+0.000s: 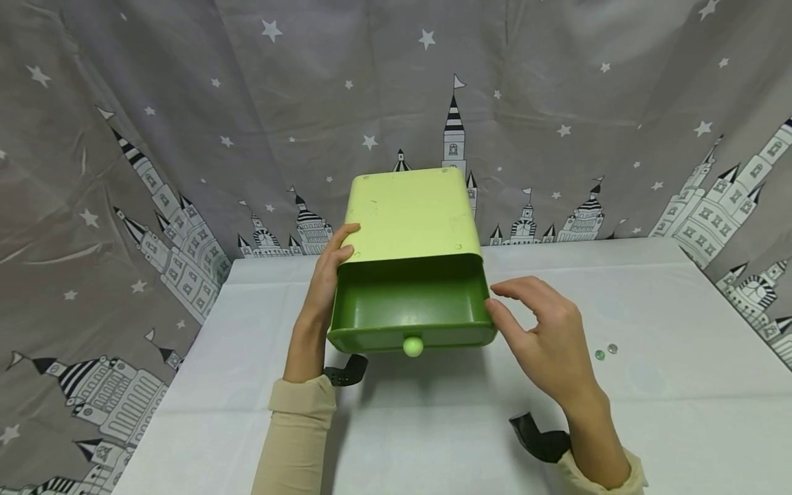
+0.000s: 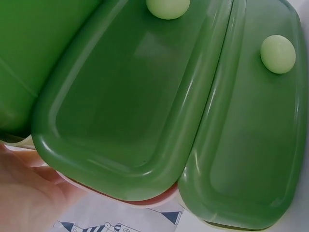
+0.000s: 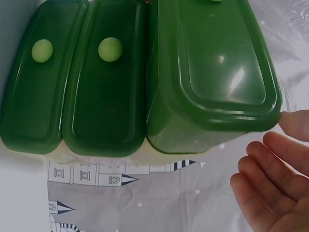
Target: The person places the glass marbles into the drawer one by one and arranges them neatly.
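The top green drawer (image 1: 365, 339), pulled out, lies just left of the right hand (image 1: 547, 340), its long axis crosswise between the hands; the right is nearer its front, thumb at its side wall, fingers spread, pinching nothing. Across from that grip, the left hand (image 1: 323, 282) rests extended fingers against the cabinet (image 1: 411, 216); right of the right hand lie 2 small discs (image 1: 600, 355)

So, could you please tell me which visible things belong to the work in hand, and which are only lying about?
Belongs to the job:
left hand, on the side of the cabinet
right hand, at the open top drawer
two closed drawers below it

Apparently lying about:
small green piece, untouched on the white surface
small greyish piece beside it
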Demonstrator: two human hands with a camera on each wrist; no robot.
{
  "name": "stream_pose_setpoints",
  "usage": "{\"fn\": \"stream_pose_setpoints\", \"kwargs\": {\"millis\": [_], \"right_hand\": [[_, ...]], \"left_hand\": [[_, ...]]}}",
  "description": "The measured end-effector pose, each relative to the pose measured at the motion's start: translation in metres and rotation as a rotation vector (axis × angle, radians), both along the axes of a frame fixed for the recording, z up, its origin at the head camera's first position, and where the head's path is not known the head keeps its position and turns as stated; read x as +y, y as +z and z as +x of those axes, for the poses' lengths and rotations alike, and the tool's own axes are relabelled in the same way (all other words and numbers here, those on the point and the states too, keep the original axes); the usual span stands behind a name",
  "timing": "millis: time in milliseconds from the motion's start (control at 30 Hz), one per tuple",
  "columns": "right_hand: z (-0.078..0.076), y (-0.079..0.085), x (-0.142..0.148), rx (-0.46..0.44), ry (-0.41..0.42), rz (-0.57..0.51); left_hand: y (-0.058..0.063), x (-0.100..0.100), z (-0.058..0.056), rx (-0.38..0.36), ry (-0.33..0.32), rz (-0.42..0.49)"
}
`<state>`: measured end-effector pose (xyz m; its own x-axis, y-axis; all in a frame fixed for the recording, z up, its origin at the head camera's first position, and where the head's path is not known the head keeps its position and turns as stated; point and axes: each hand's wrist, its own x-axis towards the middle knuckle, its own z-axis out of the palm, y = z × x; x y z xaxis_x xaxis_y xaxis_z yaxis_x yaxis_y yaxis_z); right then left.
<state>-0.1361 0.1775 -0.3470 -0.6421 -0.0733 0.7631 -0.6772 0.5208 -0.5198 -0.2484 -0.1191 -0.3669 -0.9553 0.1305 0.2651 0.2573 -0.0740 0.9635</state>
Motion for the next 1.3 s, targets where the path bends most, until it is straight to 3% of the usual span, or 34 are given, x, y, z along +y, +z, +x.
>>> {"fn": "stream_pose_setpoints", "kwargs": {"millis": [267, 533, 733, 1067, 1300], "right_hand": [[-0.007, -0.004, 0.017, -0.022, 0.005, -0.014], [-0.012, -0.012, 0.051, -0.191, -0.046, 0.063], [-0.015, -0.017, 0.072, -0.317, -0.054, 0.119], [-0.022, -0.036, 0.107, -0.456, -0.07, 0.107], [-0.028, -0.049, 0.121, -0.604, -0.073, 0.133]], "left_hand": [[0.001, 0.0, 0.001, 0.019, -0.001, -0.048], [0.002, 0.001, 0.001, 0.051, -0.002, -0.087], [0.001, -0.001, 0.002, 0.014, -0.024, -0.023], [0.001, -0.001, 0.002, 0.002, -0.021, -0.01], [0.001, -0.001, 0.002, -0.004, -0.019, -0.014]]}}
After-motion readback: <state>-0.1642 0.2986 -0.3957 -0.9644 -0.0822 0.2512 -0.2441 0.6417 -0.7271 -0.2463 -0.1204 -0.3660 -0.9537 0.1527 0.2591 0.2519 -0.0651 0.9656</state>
